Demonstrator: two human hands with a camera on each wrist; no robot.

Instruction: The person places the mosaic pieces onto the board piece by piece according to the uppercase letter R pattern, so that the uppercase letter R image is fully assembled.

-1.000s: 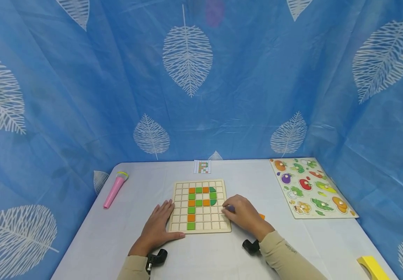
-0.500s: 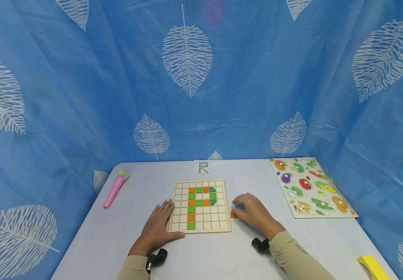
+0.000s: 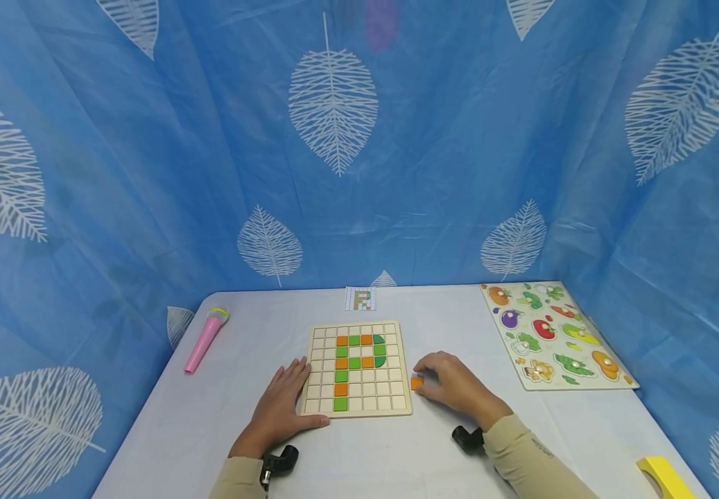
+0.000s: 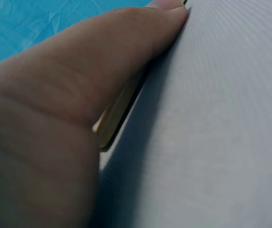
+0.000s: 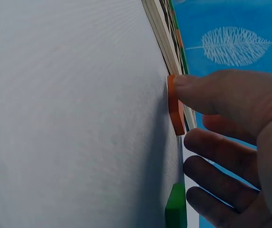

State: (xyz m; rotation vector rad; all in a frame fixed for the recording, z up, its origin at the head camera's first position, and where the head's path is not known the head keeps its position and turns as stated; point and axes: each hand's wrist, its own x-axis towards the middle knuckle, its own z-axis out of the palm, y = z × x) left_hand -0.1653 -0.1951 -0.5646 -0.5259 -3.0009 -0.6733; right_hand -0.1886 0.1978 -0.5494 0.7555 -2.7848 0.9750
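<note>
A wooden grid board [image 3: 312, 378] carries orange and green tiles that form a P. My left hand [image 3: 279, 402] rests spread against its lower left corner, the thumb [image 4: 126, 38] lying along the near edge. Just right of the board is a loose orange square tile [image 3: 417, 383] on the tablecloth. Over it is my right hand [image 3: 455, 388], fingers loosely bent. In the right wrist view the thumb [image 5: 207, 92] touches the orange tile [image 5: 175, 107], with the other fingertips apart from it. Beneath that hand stands a green tile [image 5: 176, 206], hidden in the head view.
A small pattern card [image 3: 360, 299] with a coloured R lies behind the board. To the left is a pink toy microphone [image 3: 205, 341]. A vegetable puzzle board [image 3: 559, 336] lies at the right, and a yellow arched block [image 3: 665, 477] at the near right.
My right hand has drawn back rightward from the board's edge, where a dark purplish patch showed at its fingertips. The orange tile now shows left of its thumb. The left hand stays put.
</note>
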